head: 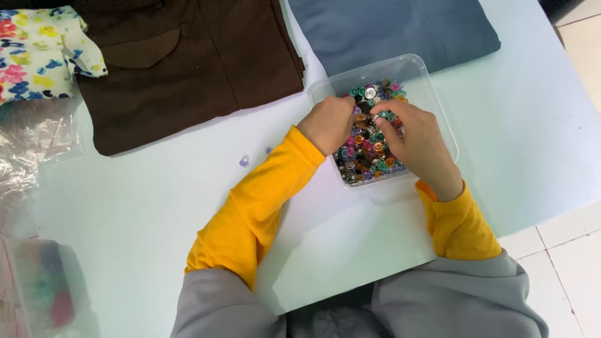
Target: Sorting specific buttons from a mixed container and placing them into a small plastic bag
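Note:
A clear plastic box (432, 94) sits on the pale table, filled with several small buttons (369, 159) in teal, purple, orange and silver. My left hand (328, 122) reaches into the box from the left, fingers curled among the buttons. Over the middle of the box, my right hand (416, 141) has its fingertips pinched down into the buttons. Whether either hand has a button between its fingers is hidden. Both arms wear yellow sleeves.
A brown garment (188, 62) lies at the back left, a blue-grey one (388, 28) at the back right, a floral cloth (37, 50) at far left. Two loose purple buttons (244, 161) lie on the table (138, 206). Clear plastic bags (31, 288) lie along the left edge.

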